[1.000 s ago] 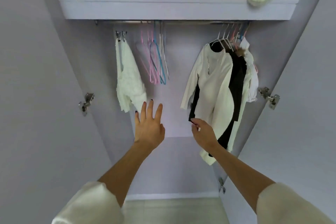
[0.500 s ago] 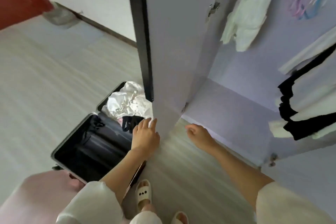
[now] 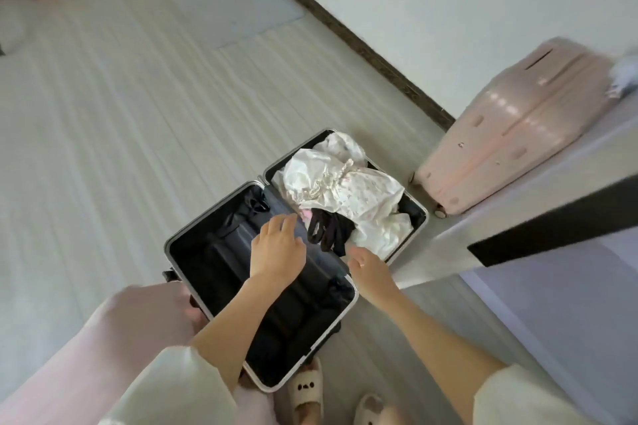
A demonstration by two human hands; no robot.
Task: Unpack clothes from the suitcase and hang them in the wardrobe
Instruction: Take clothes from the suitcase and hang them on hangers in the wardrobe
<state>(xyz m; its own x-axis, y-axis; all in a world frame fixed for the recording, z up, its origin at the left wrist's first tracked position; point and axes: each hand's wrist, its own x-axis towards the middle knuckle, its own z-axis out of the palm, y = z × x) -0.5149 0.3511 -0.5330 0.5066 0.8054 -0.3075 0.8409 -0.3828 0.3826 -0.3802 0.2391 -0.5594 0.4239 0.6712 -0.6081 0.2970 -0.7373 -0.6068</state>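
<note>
suitcase (image 3: 221,238) lies open on the floor in the lower middle of the frame, and its long axis goes from the lower left up to the upper right. the near half is empty and dark. the far half, toward the upper right, holds the clothes: a pile of white garments (image 3: 348,190) and a black garment (image 3: 329,229) lying at the near edge of this pile, beside the hinge line.

i see my left hand (image 3: 278,245) over the hinge, fingers straight and a little spread, holding nothing. the black garment lies just beside its fingertips, up and to the right. my right hand (image 3: 369,267) is lower right of the pile, fingers relaxed and also holding nothing, near the rim of the suitcase. i judge the left hand is the nearer one to the black garment, the right hand nearer to the white pile.

the black garment is long and thin, and its axis seems to go from upper left to lower right, so across the suitcase. the frame is blurred, so i cannot tell which end is the top.

wardrobe door (image 3: 552,235) crosses the right side of the frame.
</note>
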